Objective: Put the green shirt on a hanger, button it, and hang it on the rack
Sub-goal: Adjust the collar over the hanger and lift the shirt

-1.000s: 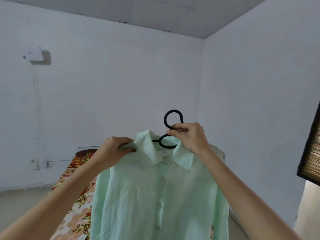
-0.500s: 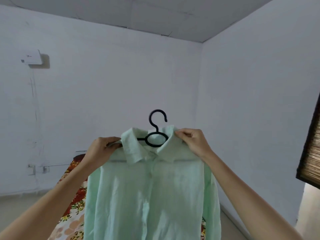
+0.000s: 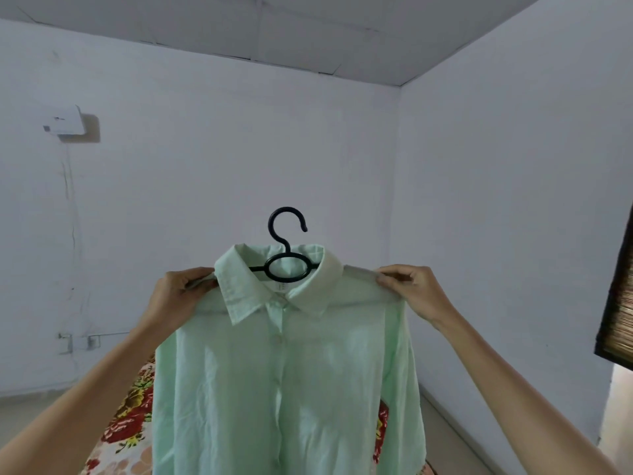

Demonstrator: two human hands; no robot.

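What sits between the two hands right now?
In the head view, the collar of the pale green shirt and the black plastic hanger, hook upright, lie between the left hand and the right hand.

pale green shirt (image 3: 301, 389) hangs buttoned, facing the camera, on a black hanger (image 3: 287, 255).

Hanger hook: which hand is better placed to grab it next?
Left, probably. The left hand pinches the green shirt right beside the collar, closer to the hanger hook; the right hand has its grip farther out on the shoulder. Margin is small.
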